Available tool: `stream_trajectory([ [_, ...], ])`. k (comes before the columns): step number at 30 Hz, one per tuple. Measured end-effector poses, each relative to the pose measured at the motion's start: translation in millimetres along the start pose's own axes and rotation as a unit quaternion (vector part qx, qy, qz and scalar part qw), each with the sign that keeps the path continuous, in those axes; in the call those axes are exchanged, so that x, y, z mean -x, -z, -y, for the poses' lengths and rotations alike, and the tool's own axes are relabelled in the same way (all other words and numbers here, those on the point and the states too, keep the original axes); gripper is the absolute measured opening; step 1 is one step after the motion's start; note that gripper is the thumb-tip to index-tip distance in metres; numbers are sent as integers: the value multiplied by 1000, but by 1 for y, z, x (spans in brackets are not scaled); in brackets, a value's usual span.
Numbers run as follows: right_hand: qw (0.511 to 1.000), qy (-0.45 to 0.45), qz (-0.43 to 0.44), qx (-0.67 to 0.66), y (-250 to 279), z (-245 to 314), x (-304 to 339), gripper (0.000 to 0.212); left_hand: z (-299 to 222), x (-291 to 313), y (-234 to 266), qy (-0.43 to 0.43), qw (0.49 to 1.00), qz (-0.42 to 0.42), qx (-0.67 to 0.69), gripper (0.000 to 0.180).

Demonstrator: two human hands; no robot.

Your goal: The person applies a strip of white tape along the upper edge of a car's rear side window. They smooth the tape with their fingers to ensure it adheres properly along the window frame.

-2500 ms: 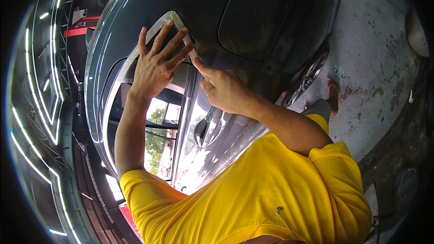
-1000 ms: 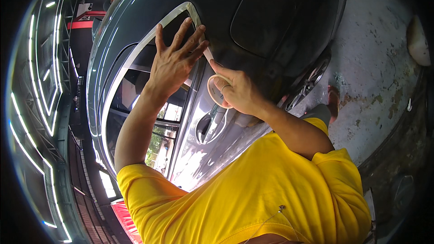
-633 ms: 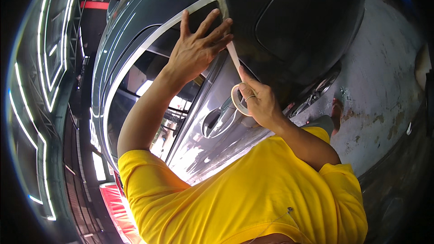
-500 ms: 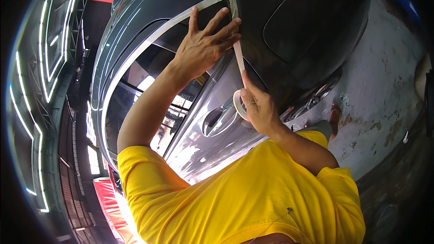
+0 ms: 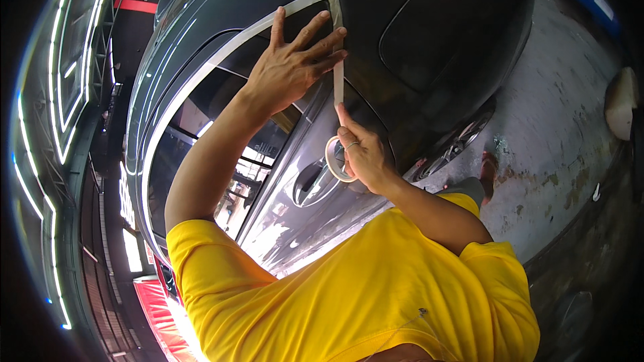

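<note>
A strip of pale masking tape (image 5: 192, 87) follows the curved edge of the dark car's side window (image 5: 231, 86) and turns at its corner. My left hand (image 5: 287, 67) lies with spread fingers over that corner, fingertips on the tape and the glass. From there a taut length of tape (image 5: 339, 86) runs down to my right hand (image 5: 369, 161). That hand is closed on the masking tape roll (image 5: 329, 159), with the index finger stretched along the strip. The roll hangs just above the car's door handle (image 5: 310, 184).
The dark car body (image 5: 456, 33) fills the middle and top, with a fuel flap outline and a wheel (image 5: 463, 141) on the right. Worn grey floor (image 5: 550, 127) spreads at the right, where a bare foot (image 5: 489, 167) shows. Lit strip lamps (image 5: 54, 94) line the left.
My right hand has swung slightly left with the roll, so the taut tape hangs straighter down. The left hand stays at the window corner. The whole view has shifted a little.
</note>
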State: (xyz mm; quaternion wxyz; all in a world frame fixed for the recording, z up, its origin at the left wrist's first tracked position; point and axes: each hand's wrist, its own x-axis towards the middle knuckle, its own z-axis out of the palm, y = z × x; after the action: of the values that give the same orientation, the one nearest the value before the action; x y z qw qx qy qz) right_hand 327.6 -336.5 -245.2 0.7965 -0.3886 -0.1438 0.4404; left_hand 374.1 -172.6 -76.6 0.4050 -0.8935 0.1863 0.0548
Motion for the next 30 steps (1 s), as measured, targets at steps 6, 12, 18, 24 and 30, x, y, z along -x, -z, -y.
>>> stream_trajectory([
  [6, 998, -13, 33, -46, 3, -6, -9, 50, 2, 1, -2, 0, 999, -5, 37, 82],
  [12, 995, -38, 46, -77, 6, -2, -9, 50, 15, 9, -6, -30, 996, -18, 81, 88],
  [18, 995, -25, 58, -81, 6, 1, -7, 50, 15, 10, -7, -36, 994, -4, 104, 85],
  [24, 994, -6, 65, -83, 10, 2, -5, 50, 6, 8, -6, -23, 996, 8, 85, 77],
  [30, 990, -30, 84, -113, 8, 2, -7, 53, 3, 7, -8, -15, 997, 17, 69, 83],
])
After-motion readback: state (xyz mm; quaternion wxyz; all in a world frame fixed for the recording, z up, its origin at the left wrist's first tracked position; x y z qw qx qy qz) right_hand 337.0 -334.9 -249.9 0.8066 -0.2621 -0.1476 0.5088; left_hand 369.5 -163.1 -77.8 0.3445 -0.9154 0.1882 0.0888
